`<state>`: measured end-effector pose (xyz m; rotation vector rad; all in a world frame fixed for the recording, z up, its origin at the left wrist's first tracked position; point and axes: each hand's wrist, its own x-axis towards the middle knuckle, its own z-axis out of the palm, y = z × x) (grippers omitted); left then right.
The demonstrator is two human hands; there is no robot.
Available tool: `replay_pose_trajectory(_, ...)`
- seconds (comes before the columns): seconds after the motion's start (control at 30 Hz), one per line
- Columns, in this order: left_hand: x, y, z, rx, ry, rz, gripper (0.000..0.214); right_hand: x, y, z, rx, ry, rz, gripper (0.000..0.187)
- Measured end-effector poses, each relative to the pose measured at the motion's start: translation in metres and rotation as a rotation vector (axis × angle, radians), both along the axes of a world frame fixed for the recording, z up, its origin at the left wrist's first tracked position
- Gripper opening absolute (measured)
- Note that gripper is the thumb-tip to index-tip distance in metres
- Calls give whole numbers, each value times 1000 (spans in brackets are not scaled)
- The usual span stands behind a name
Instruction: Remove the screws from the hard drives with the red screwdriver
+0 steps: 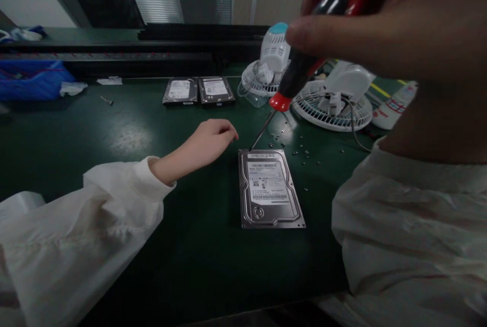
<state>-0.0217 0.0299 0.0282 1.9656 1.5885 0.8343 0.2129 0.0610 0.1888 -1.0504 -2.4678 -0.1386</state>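
A silver hard drive lies label up on the dark green table in front of me. My right hand, large and close to the camera, is wrapped round the red and black handle of a screwdriver. Its shaft slants down to the left, and the tip meets the drive's far left corner. My left hand is just left of that corner, fingers curled and pressed together; whether anything is in them is hidden. Several small screws lie scattered beyond and right of the drive.
Two more hard drives lie side by side farther back. Two white fans rest face down at the back right, with a cable beside a white bottle. A blue bin stands at the far left. A black rail runs behind.
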Motion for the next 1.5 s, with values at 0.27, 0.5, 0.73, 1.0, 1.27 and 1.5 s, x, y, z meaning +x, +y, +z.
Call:
replay_pose_trajectory(0.27,8,-32,-21,66,-113,16,23,-27,3,-5,86,-138,50,51)
replay_pose_trajectory(0.5,8,-34,-22,64,-151,0,24,-25,1,-6,85,-135,17,57)
replay_pose_trajectory(0.73,8,-34,-24,63,-171,8,24,-26,2,-7,102,-145,22,53)
replay_pose_trajectory(1.0,8,-32,-24,46,-196,2,24,-27,1,-6,97,-185,-10,60)
replay_pose_trajectory(1.27,8,-30,-25,15,-244,-2,23,-31,-1,-8,116,-204,-43,85)
replay_pose_trajectory(1.5,7,-29,-29,21,-283,-4,23,-33,-5,-3,94,-190,77,39)
